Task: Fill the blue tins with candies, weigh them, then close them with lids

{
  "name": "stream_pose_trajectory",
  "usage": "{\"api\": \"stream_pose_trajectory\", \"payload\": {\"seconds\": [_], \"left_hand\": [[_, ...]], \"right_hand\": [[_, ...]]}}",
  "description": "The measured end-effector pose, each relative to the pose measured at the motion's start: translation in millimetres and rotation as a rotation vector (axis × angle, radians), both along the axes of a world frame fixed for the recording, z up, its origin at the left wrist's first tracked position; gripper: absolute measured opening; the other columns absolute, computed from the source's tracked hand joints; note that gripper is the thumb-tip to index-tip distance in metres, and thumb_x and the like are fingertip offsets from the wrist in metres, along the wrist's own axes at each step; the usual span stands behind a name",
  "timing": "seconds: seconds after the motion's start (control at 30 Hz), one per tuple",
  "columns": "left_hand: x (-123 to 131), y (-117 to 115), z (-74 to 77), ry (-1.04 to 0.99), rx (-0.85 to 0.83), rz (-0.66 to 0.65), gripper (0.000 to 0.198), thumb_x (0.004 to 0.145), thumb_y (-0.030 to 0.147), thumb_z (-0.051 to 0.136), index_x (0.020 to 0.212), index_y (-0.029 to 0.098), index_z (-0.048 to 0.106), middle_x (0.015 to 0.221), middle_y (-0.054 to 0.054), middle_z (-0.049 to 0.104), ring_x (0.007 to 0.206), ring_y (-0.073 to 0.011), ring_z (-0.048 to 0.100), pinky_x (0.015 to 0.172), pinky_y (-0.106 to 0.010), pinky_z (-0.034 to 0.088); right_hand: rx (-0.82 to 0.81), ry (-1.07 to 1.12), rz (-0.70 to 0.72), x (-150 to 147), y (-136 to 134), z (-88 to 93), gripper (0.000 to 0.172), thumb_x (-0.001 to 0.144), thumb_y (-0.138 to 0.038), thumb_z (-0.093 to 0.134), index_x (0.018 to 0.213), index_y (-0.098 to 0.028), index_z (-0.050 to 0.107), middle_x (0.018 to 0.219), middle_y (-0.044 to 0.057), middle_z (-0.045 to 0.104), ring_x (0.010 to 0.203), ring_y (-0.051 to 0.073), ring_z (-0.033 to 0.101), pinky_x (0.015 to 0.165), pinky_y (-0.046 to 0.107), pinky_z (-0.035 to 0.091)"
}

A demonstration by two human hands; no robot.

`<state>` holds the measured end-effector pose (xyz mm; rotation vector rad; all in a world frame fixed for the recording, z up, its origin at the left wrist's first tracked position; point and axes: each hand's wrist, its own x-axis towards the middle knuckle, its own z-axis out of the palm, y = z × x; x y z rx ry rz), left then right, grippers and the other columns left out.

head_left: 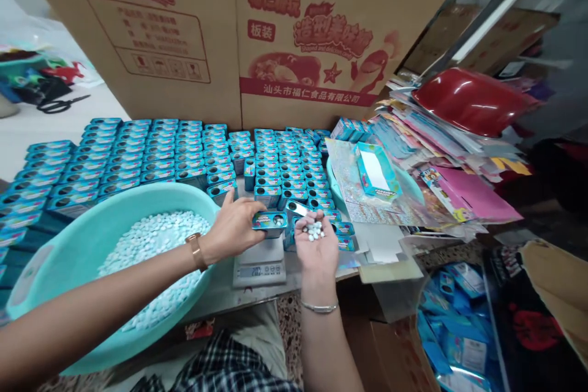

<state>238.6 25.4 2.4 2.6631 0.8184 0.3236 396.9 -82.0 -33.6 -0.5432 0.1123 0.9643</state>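
My left hand (232, 228) pinches the end of a small blue candy box (264, 221), with a few white pieces showing in its top hole. Under that box is a grey digital scale (248, 277), its display lit; I cannot tell whether the box rests on it. Palm up and cupped, my right hand (319, 257) holds a small heap of white candies (314, 233) just right of the box. To the left, a turquoise basin (59, 300) contains a wide bed of loose pale candies (160, 242), partly hidden by my left forearm.
Rows of blue boxes (124, 162) fill the table behind the basin. A large carton (184, 30) stands behind them. At right are a stack of papers (441, 147), a red bowl (473, 101) and an open turquoise box (374, 170). More blue packs (459, 318) lie in a container below.
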Motion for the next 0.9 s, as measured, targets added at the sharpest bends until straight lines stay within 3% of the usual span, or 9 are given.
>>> {"api": "stream_pose_trajectory", "payload": {"seconds": [0.1, 0.2, 0.3, 0.37, 0.5, 0.6, 0.7, 0.8, 0.9], "left_hand": [[-4, -3, -19.5, 0.065, 0.001, 0.002, 0.035, 0.072, 0.032, 0.068, 0.103, 0.017, 0.066, 0.099, -0.008, 0.07, 0.103, -0.0267, 0.062, 0.115, -0.058, 0.011], [-10, -7, -22.6, 0.123, 0.019, -0.005, 0.045, 0.073, 0.037, 0.071, 0.111, 0.014, 0.062, 0.107, -0.012, 0.068, 0.11, -0.03, 0.059, 0.113, -0.06, 0.013], [-21, -5, -6.3, 0.099, 0.052, -0.012, 0.08, 0.071, 0.051, 0.072, 0.135, 0.012, 0.044, 0.128, -0.019, 0.059, 0.129, -0.0367, 0.044, 0.111, -0.063, 0.014], [-31, 1, 11.8, 0.047, 0.07, -0.005, 0.09, 0.073, 0.058, 0.069, 0.143, 0.013, 0.034, 0.136, -0.02, 0.052, 0.135, -0.0376, 0.035, 0.11, -0.065, 0.014], [-50, 20, 42.5, -0.004, 0.113, -0.027, 0.063, 0.088, 0.048, 0.057, 0.141, 0.019, 0.039, 0.136, -0.015, 0.053, 0.13, -0.0314, 0.043, 0.11, -0.062, 0.018], [-58, 36, 48.8, 0.029, 0.218, -0.151, 0.044, 0.092, 0.025, 0.051, 0.136, 0.024, 0.047, 0.131, -0.011, 0.057, 0.123, -0.0272, 0.049, 0.109, -0.055, 0.025], [-57, 50, 46.5, 0.074, 0.368, -0.323, 0.056, 0.086, 0.006, 0.047, 0.136, 0.031, 0.049, 0.136, -0.009, 0.054, 0.133, -0.0286, 0.041, 0.109, -0.053, 0.025], [-49, 62, 44.1, 0.096, 0.45, -0.472, 0.069, 0.081, 0.0, 0.049, 0.14, 0.037, 0.044, 0.145, -0.007, 0.046, 0.14, -0.029, 0.032, 0.112, -0.053, 0.021], [-36, 69, 42.6, 0.099, 0.453, -0.599, 0.07, 0.081, 0.003, 0.052, 0.14, 0.039, 0.042, 0.15, -0.005, 0.041, 0.143, -0.0279, 0.028, 0.115, -0.052, 0.019]], "right_hand": [[0.09, 0.111, 0.017, 10, -9, -1.8, 0.012, 0.09, -0.02, 0.048, 0.079, -0.018, 0.051, 0.064, -0.006, 0.054, 0.05, 0.005, 0.049, 0.05, 0.017, 0.044], [0.135, 0.145, 0.022, 18, -16, -1.3, 0.011, 0.087, -0.017, 0.05, 0.077, -0.018, 0.048, 0.063, -0.006, 0.051, 0.046, 0.004, 0.044, 0.046, 0.014, 0.039], [0.121, 0.216, -0.015, 24, -21, -0.2, 0.013, 0.089, -0.016, 0.045, 0.076, -0.018, 0.048, 0.06, -0.006, 0.049, 0.044, 0.004, 0.043, 0.044, 0.015, 0.038], [0.087, 0.229, -0.048, 27, -23, 0.6, 0.014, 0.089, -0.016, 0.045, 0.075, -0.018, 0.048, 0.059, -0.006, 0.048, 0.047, 0.006, 0.046, 0.045, 0.015, 0.04], [-0.009, 0.199, -0.104, 29, -24, 2.8, 0.017, 0.088, -0.016, 0.042, 0.072, -0.018, 0.048, 0.058, -0.005, 0.048, 0.05, 0.008, 0.049, 0.048, 0.018, 0.044], [-0.021, 0.179, -0.109, 30, -25, 3.8, 0.018, 0.088, -0.015, 0.041, 0.072, -0.018, 0.048, 0.059, -0.005, 0.048, 0.051, 0.008, 0.048, 0.048, 0.018, 0.044], [-0.002, 0.161, -0.106, 31, -27, 2.7, 0.016, 0.088, -0.016, 0.044, 0.073, -0.018, 0.048, 0.06, -0.005, 0.048, 0.052, 0.008, 0.048, 0.049, 0.018, 0.044], [-0.001, 0.141, -0.108, 32, -28, 0.2, 0.013, 0.087, -0.016, 0.045, 0.074, -0.018, 0.048, 0.061, -0.004, 0.05, 0.053, 0.008, 0.049, 0.049, 0.018, 0.046], [-0.006, 0.116, -0.106, 31, -29, -2.0, 0.011, 0.086, -0.014, 0.047, 0.076, -0.017, 0.048, 0.064, -0.004, 0.051, 0.054, 0.007, 0.049, 0.049, 0.018, 0.047]]}}
